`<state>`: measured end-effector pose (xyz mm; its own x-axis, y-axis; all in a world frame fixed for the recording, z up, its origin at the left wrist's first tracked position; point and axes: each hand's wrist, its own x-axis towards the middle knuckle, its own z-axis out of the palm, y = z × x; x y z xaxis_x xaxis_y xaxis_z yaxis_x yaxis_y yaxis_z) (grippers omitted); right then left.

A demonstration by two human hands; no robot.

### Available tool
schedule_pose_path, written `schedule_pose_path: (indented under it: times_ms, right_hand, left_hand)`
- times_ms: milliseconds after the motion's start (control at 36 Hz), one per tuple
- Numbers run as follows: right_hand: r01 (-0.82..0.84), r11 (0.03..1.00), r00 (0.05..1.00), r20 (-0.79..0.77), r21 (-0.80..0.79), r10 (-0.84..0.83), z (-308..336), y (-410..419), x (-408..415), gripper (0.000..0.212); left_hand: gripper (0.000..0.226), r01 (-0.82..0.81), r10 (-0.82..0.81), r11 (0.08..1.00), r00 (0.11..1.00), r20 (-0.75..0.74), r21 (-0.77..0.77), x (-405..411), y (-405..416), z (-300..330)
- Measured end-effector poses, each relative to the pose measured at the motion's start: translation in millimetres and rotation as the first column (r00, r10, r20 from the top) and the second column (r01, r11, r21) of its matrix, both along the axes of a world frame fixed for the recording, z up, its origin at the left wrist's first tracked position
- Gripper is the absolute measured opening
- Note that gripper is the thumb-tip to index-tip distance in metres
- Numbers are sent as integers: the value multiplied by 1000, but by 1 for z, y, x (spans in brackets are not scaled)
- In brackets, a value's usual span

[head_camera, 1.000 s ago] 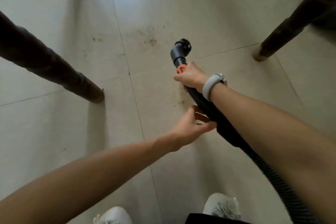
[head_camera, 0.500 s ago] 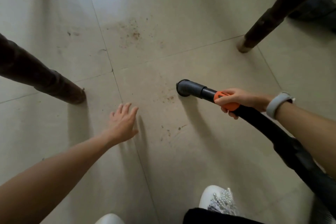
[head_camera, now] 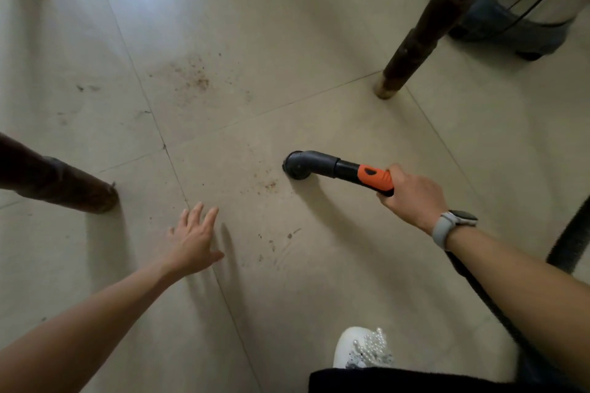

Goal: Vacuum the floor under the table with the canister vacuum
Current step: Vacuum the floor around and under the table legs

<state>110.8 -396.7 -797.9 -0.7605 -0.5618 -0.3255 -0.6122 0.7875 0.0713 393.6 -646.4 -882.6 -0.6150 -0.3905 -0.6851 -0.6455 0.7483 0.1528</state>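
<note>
Right hand around vacuum nozzle beside crumbs

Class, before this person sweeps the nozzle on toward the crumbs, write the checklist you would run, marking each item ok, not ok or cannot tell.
1. Right hand grips the orange-collared black vacuum wand: ok.
2. Round black nozzle down at the pale tiled floor: ok.
3. Left hand, fingers spread, off the wand and aside of the nozzle: ok.
4. Brown crumbs lie just beside the nozzle, more crumbs farther off: not ok, uncleaned.
5. Dark wooden table legs stand apart from the nozzle: ok.
6. Suction running: cannot tell.
</note>
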Motion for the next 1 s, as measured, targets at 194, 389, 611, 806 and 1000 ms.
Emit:
schedule_pose_path:
  times_ms: [194,389,611,806,1000]
  right_hand:
    - [38,999,971,236,-37,-29,-15,19,33,23]
    - [57,998,953,299,-15,-50,-13,43,27,19]
    - [86,996,973,215,-16,-81,-10,34,37,22]
    - [-228,973,896,398,31,197,-19,28,104,28]
    - [12,1000,965,264,-25,-5,-14,33,52,24]
  left_hand:
    - [97,41,-41,999,999,4,-10,-3,13,2]
    - [102,-115,111,991,992,-57,-63,36,42,-14]
    - [104,-200,194,978,977,-92,-65,50,41,-25]
    - [104,-217,204,971,971,-123,-103,51,41,-24]
    - [96,-161,144,981,979,-147,-110,60,32,-23]
